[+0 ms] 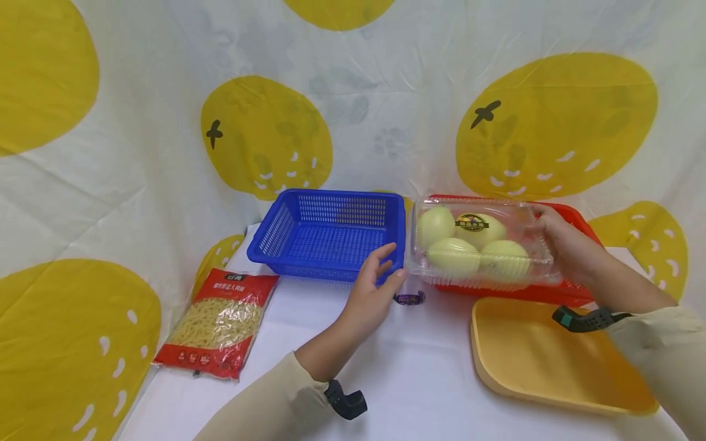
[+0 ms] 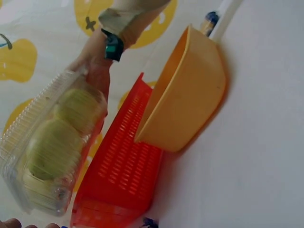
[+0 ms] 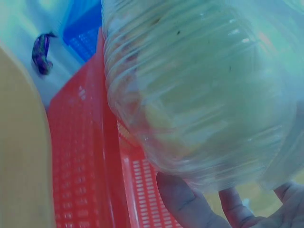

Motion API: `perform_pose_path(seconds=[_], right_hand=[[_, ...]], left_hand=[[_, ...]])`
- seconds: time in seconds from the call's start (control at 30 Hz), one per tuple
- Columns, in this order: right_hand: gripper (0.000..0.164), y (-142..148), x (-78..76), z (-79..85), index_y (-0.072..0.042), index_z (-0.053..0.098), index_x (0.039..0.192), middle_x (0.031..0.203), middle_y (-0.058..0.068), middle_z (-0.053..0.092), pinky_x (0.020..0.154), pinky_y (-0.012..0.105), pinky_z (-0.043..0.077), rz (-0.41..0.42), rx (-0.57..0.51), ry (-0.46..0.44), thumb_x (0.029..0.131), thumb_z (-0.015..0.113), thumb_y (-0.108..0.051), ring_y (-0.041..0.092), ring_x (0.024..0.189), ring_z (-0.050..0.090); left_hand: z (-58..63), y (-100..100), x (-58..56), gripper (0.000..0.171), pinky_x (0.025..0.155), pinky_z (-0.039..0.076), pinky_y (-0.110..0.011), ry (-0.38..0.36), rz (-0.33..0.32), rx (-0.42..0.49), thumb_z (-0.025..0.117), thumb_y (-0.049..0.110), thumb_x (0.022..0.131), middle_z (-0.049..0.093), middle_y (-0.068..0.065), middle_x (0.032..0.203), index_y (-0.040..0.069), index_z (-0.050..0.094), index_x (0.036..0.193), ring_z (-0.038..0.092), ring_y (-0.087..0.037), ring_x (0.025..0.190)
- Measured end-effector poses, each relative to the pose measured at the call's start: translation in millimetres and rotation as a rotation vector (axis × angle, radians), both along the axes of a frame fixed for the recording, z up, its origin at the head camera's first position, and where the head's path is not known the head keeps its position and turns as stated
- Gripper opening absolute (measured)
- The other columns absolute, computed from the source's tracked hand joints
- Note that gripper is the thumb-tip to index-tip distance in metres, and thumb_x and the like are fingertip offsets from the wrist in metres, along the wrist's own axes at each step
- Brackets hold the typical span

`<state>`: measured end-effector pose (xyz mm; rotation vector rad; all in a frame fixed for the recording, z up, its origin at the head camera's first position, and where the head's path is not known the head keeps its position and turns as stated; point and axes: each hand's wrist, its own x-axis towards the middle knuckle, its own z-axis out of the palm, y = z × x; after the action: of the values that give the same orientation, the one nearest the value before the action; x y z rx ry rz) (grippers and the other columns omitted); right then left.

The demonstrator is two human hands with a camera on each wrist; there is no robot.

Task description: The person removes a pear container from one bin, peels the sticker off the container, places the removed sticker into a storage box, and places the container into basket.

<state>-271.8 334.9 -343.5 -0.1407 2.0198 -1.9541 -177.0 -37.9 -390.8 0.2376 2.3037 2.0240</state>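
My right hand (image 1: 565,248) grips the right end of a clear plastic clamshell box (image 1: 521,211). Inside lie several pale yellow-green round fruits (image 1: 455,256), and a black-and-gold label is on the lid. The box hangs over the red basket (image 1: 507,294), tilted in the left wrist view. Fingertips (image 3: 183,197) of the right hand show at the box's lower edge in the right wrist view. My left hand (image 1: 368,294) is raised with loosely bent fingers, holding nothing, between the blue basket (image 1: 314,269) and the box's left end.
A small purple-wrapped candy (image 1: 410,298) lies on the white cloth beside the left hand. In front of the red basket is a yellow-orange tray (image 1: 551,367), under the right forearm. A red bag of pasta (image 1: 215,324) lies at the left. A patterned curtain (image 1: 386,122) hangs behind.
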Motion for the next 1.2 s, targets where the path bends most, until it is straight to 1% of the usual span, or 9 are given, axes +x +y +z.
perform_pose_path(seconds=[0.03,0.1,0.17,0.3,0.53,0.73,0.87,1.07,1.2], right_hand=[[0.029,-1.7,1.5,-0.5,-0.032,0.037,0.137,0.131,-0.01,0.051,0.083,0.027,0.061,0.002,0.015,0.003,0.112,0.041,-0.019,0.011,0.103,0.063],[0.028,-4.5,8.1,0.3,-0.038,0.027,0.137,0.135,-0.008,0.038,0.084,0.026,0.059,0.012,0.124,0.007,0.114,0.039,-0.027,0.013,0.11,0.056],[0.03,-8.6,11.7,0.7,-0.039,0.026,0.138,0.137,-0.007,0.034,0.086,0.026,0.059,0.007,0.146,0.011,0.113,0.04,-0.029,0.014,0.113,0.052],[0.033,-16.2,18.6,1.8,-0.04,0.025,0.139,0.141,-0.005,0.031,0.087,0.029,0.061,0.008,0.079,-0.027,0.113,0.042,-0.03,0.015,0.114,0.055],[0.038,-29.3,27.5,0.2,-0.039,0.028,0.141,0.14,-0.004,0.038,0.087,0.032,0.063,-0.018,0.012,-0.057,0.112,0.047,-0.024,0.014,0.11,0.063],[0.041,-35.8,36.1,1.3,-0.038,0.023,0.143,0.142,-0.003,0.033,0.089,0.032,0.062,-0.006,0.031,-0.036,0.111,0.045,-0.023,0.017,0.117,0.055],[0.042,-40.5,42.3,2.7,-0.038,0.022,0.143,0.142,-0.002,0.032,0.089,0.032,0.062,-0.012,0.037,-0.032,0.11,0.045,-0.024,0.017,0.116,0.056],[0.052,-51.0,51.7,3.1,-0.034,0.018,0.153,0.142,-0.003,0.036,0.089,0.034,0.061,-0.007,0.004,-0.034,0.11,0.046,-0.024,0.016,0.114,0.058],[0.054,-62.7,58.5,2.8,-0.03,0.016,0.156,0.144,-0.002,0.034,0.089,0.032,0.061,-0.001,0.015,-0.016,0.11,0.044,-0.024,0.017,0.116,0.057]], left_hand=[[-0.3,-1.9,1.6,0.051,0.12,0.04,-0.059,0.003,0.002,0.005,0.061,0.038,0.109,0.033,0.007,0.169,0.042,0.044,0.157,0.037,-0.022,0.155],[-0.5,-6.1,4.3,0.051,0.12,0.04,-0.059,0.007,0.01,0.012,0.061,0.036,0.109,0.034,0.007,0.169,0.041,0.044,0.157,0.038,-0.022,0.154],[-0.4,-10.5,6.4,0.051,0.12,0.04,-0.059,0.019,0.014,0.021,0.06,0.035,0.11,0.034,0.006,0.169,0.039,0.045,0.158,0.038,-0.022,0.154],[-1.4,-17.8,10.4,0.052,0.12,0.038,-0.06,0.044,0.008,0.043,0.06,0.031,0.11,0.035,0.005,0.169,0.034,0.043,0.16,0.036,-0.026,0.155],[-3.2,-25.4,19.3,0.052,0.123,0.033,-0.062,0.035,0.023,0.046,0.058,0.028,0.111,0.037,0.005,0.168,0.031,0.042,0.161,0.036,-0.027,0.156],[-1.0,-32.0,26.1,0.051,0.122,0.033,-0.063,0.031,0.044,0.033,0.057,0.028,0.112,0.037,0.004,0.169,0.033,0.042,0.16,0.036,-0.025,0.155],[2.1,-34.8,29.1,0.051,0.122,0.034,-0.063,0.043,0.043,0.034,0.057,0.027,0.112,0.037,0.003,0.169,0.032,0.042,0.16,0.036,-0.027,0.156],[3.7,-43.4,33.7,0.051,0.121,0.036,-0.063,0.08,0.04,0.048,0.057,0.023,0.112,0.037,-0.001,0.169,0.027,0.042,0.161,0.038,-0.029,0.155],[4.8,-50.5,37.3,0.051,0.12,0.04,-0.058,0.077,0.047,0.062,0.056,0.019,0.112,0.037,0.0,0.169,0.026,0.043,0.16,0.038,-0.029,0.154]])
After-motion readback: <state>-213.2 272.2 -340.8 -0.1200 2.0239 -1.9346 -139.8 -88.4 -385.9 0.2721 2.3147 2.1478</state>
